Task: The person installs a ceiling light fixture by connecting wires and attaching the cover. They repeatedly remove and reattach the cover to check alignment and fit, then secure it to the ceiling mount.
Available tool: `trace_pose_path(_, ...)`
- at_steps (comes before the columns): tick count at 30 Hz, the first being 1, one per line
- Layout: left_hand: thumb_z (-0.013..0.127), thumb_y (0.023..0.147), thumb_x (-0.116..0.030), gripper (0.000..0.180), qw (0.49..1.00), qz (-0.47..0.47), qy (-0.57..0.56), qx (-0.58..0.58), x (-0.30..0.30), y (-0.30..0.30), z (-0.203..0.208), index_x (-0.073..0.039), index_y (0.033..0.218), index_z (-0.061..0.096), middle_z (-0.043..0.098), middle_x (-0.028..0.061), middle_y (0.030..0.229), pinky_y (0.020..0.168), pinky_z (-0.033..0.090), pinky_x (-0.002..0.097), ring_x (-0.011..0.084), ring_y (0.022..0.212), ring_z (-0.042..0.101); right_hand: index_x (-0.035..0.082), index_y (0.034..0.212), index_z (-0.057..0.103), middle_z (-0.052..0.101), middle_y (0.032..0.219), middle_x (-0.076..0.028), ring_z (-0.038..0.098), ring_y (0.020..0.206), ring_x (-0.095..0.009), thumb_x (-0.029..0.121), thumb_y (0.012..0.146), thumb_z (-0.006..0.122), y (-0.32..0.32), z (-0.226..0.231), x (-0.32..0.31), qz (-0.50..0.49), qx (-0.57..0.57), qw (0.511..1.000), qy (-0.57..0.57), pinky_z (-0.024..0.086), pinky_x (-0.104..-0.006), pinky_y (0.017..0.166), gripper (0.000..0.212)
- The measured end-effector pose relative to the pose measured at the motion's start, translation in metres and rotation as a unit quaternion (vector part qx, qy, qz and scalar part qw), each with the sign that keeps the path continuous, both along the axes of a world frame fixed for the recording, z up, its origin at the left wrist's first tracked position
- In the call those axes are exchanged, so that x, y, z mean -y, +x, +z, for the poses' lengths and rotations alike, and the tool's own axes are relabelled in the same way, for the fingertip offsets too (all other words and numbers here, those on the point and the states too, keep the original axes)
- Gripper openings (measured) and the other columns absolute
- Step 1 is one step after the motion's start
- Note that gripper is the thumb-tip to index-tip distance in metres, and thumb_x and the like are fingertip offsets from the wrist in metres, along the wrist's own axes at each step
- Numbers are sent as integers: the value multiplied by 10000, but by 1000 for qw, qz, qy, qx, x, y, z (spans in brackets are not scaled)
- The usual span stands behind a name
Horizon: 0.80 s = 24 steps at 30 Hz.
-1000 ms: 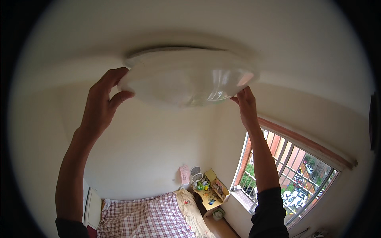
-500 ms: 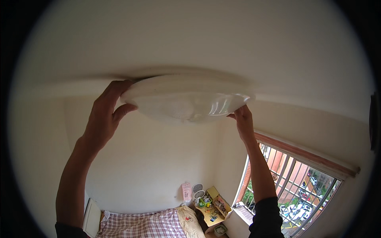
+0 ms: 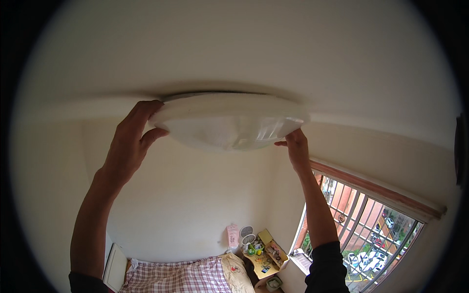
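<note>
Overhead, a round white domed ceiling lamp cover [image 3: 210,122] is held by its rim between my two raised hands. My left hand [image 3: 131,136] grips the left edge, fingers over the rim and thumb underneath. On the far right edge my right hand [image 3: 296,146] closes on the cover; some of its fingers are hidden behind it. A dark gap shows along the cover's upper rim, against the ceiling [image 3: 234,49]. Whether the cover still touches the ceiling at any point, I cannot tell.
Below is a bed with a checked blanket [image 3: 181,276]. A wooden desk [image 3: 259,268] with small items and a fan [image 3: 247,232] stands in the corner. At the right is a barred window [image 3: 361,224] under a wooden rail [image 3: 381,190].
The lamp cover has tilted slightly, its right side coming a little lower and left with my right hand. The dark gap above its rim is longer now. My left hand has hardly moved.
</note>
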<state>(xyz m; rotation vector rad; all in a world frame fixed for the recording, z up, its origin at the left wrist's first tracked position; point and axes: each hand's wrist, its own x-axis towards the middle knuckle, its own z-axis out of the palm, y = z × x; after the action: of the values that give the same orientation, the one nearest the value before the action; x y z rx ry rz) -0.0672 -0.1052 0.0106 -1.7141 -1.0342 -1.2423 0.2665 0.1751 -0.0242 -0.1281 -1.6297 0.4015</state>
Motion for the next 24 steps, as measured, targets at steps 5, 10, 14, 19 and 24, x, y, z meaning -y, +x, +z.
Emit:
trace_pose_path(5, 746, 813, 13, 448, 999, 11, 30, -44, 4, 5, -3, -27, 1218, 558, 618, 123, 1183, 871, 530, 401, 314, 1048, 620, 17, 1270, 566, 634, 1107, -76, 627, 1004, -158, 115, 1035, 464, -4, 0, -11, 23, 5, 998, -51, 622, -346, 774, 274)
trace_pose_path(10, 750, 807, 8, 443, 998, 38, 51, -26, 4, 7, -1, -24, 1206, 561, 615, 119, 1169, 855, 532, 405, 302, 1026, 615, -25, 1167, 574, 641, 1070, -88, 640, 964, -162, 101, 1028, 458, -9, 4, -18, 13, 23, 998, -56, 628, -343, 752, 220)
trace_pose_path(14, 753, 799, 19, 459, 996, 42, 74, -20, 6, 9, -5, -20, 1211, 555, 613, 118, 1159, 849, 539, 395, 296, 1019, 614, -36, 1105, 575, 628, 1013, -88, 649, 877, -161, 78, 1014, 467, -9, 2, -16, 38, 6, 998, -46, 634, -336, 716, 182)
trace_pose_path(19, 755, 778, 53, 493, 995, 27, 88, -35, 3, 14, -8, -23, 1220, 550, 609, 121, 1165, 844, 549, 387, 297, 1030, 616, -30, 1095, 576, 619, 1001, -86, 652, 852, -164, 57, 1007, 470, -1, 3, -4, 17, -19, 997, -79, 635, -327, 689, 163)
trace_pose_path(24, 751, 768, 78, 508, 996, 18, 82, -24, 1, 20, -7, -22, 1223, 548, 604, 127, 1177, 829, 550, 395, 306, 1032, 616, -19, 1135, 551, 610, 993, -87, 645, 863, -179, 64, 1014, 452, 3, 4, 13, 28, -17, 998, -52, 637, -335, 683, 177)
